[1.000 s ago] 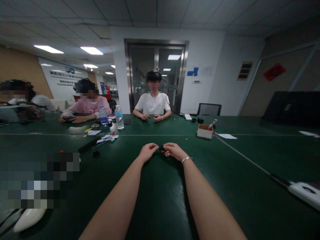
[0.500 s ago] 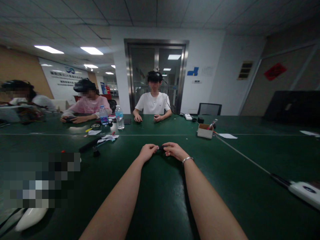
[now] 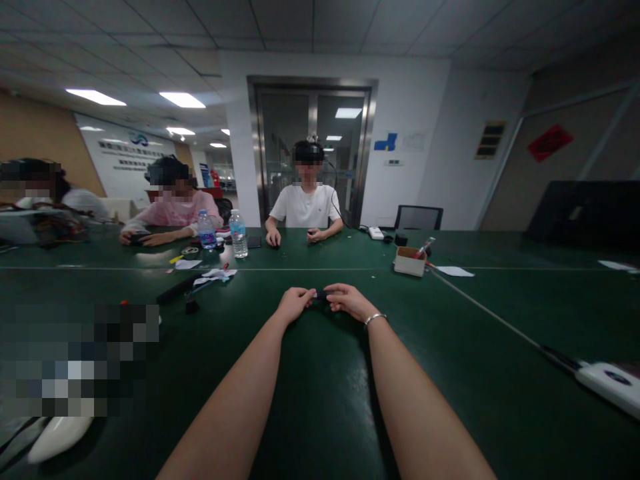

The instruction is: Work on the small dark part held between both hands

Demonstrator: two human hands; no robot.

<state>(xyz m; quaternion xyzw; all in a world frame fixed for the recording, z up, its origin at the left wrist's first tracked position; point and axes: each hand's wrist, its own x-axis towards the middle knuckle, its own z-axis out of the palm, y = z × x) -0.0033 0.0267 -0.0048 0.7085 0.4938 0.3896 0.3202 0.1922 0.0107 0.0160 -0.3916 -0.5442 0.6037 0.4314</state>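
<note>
My left hand (image 3: pixel 294 304) and my right hand (image 3: pixel 351 302) meet just above the dark green tabletop (image 3: pixel 320 393). Between their fingertips is a small dark object (image 3: pixel 321 295), pinched from both sides. Its left end looks lighter, near my left thumb and index finger. The right end is partly covered by my right fingers, and its exact kind is too small to make out. A silver bracelet (image 3: pixel 375 320) circles my right wrist.
A small box (image 3: pixel 410 262) with a pen-like item stands ahead right. Papers (image 3: pixel 215 275) and a black rod-like thing (image 3: pixel 177 288) lie ahead left, near two water bottles (image 3: pixel 239 233). A white device (image 3: pixel 610 387) trails a cable at right. Several people sit across the table.
My hands stay in almost the same place. Slightly more of the dark object shows between my fingertips now.
</note>
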